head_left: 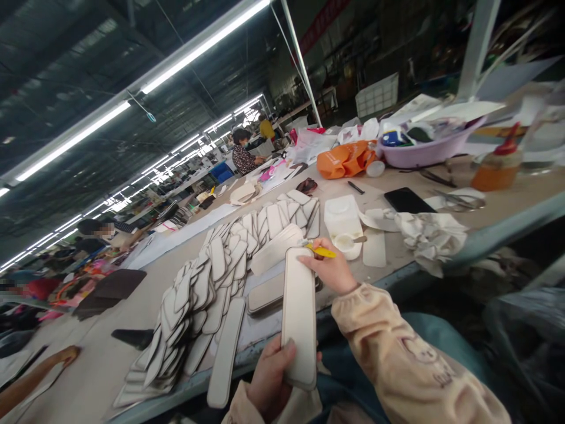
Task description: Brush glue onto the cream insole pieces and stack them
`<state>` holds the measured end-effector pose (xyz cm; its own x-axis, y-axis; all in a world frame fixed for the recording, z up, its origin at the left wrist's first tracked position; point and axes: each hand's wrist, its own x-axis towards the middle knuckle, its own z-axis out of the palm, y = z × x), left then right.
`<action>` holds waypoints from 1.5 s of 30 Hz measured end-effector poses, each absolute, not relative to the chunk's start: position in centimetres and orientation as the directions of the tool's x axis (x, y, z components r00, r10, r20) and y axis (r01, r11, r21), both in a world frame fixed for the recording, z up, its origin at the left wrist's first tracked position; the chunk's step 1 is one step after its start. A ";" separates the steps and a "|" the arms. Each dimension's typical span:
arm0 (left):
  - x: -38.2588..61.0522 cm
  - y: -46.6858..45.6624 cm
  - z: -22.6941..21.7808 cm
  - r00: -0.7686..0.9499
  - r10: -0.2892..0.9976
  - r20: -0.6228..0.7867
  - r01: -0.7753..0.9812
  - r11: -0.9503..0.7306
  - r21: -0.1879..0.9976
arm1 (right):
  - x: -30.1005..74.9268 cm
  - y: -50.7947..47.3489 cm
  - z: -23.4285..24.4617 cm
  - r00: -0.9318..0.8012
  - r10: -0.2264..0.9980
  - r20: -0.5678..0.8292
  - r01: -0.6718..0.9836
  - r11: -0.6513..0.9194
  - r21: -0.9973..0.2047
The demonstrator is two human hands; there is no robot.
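My left hand (pixel 270 377) is closed round the near end of a long pale insole-shaped piece (pixel 299 312), held above the table's front edge. My right hand (pixel 331 269) steadies the piece's far end and pinches a small yellow-handled brush (pixel 321 251). Just left of the piece lies a big fanned heap of several similar pale pieces (pixel 207 288). A white square tub (pixel 342 217) with a small round dish (pixel 347 243) stands just beyond my right hand.
A crumpled white cloth (pixel 430 232), a black phone (pixel 408 201), scissors (pixel 459 200), an orange glue bottle (pixel 498 166), a lilac basin (pixel 426 150) and an orange bag (pixel 345 159) crowd the right side. Other people work farther left along the long table (pixel 101 359).
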<state>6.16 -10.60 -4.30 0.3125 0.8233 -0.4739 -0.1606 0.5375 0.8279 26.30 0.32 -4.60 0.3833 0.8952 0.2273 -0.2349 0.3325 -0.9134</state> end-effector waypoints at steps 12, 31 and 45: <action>6.5 -10.4 -3.9 0.426 0.765 -0.483 -0.248 0.612 0.751 | 26.7 -0.2 -4.6 0.440 0.858 0.264 -0.131 0.352 -0.927; 4.2 -10.3 -6.0 0.576 0.731 -0.366 -0.234 0.576 0.783 | 26.2 0.4 -5.2 0.474 0.835 0.279 -0.010 0.322 -0.947; 6.1 -6.7 -5.4 0.395 0.851 -0.345 -0.130 0.424 0.897 | 24.6 -0.6 -3.7 0.437 0.847 0.304 0.044 0.317 -0.947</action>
<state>6.10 -6.65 -5.43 0.3948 0.8515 -0.3451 -0.1297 0.4236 0.8965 24.57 -0.60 -3.66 0.4367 0.8468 0.3038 0.0445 0.3169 -0.9474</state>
